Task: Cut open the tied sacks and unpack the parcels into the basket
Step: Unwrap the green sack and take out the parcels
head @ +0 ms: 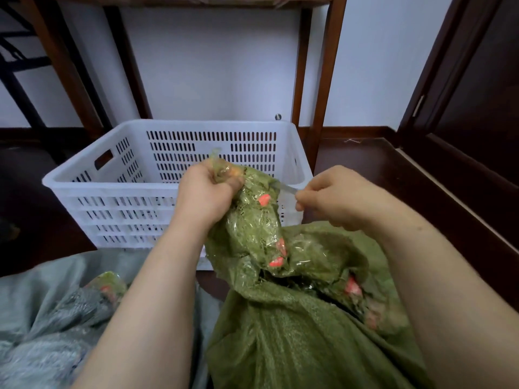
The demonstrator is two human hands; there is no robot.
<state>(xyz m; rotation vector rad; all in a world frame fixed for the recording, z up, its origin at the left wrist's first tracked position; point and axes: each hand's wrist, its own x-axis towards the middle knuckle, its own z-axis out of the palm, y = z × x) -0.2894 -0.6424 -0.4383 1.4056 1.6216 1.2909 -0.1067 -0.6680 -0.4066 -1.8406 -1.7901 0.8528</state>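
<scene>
I judge the job barely begun. At eight o'clock a grey sack (42, 318) lies slumped on the floor; its mouth is hidden from me, so I cannot tell whether it is cut. At eleven o'clock the white slotted basket (174, 127) stands by the wall, and what I see of its inside shows no parcel. Just left of centre my left hand (207, 192) is clenched round the bunched, tape-wrapped neck (252, 220) of the green woven sack (280, 332) and holds it raised. The sack runs from centre down to five o'clock, in front of the basket's near wall. It looks not yet opened, though a dark gap shows below the neck, and I cannot say if that is a cut or a fold. At three o'clock from that fist a thin metal blade (286, 188) points at the neck, its tip touching or just beside the weave. My right hand (331, 192), curled tight, pinches the blade's rear end. The hands are near but apart. The cutting and all the unpacking remain.
</scene>
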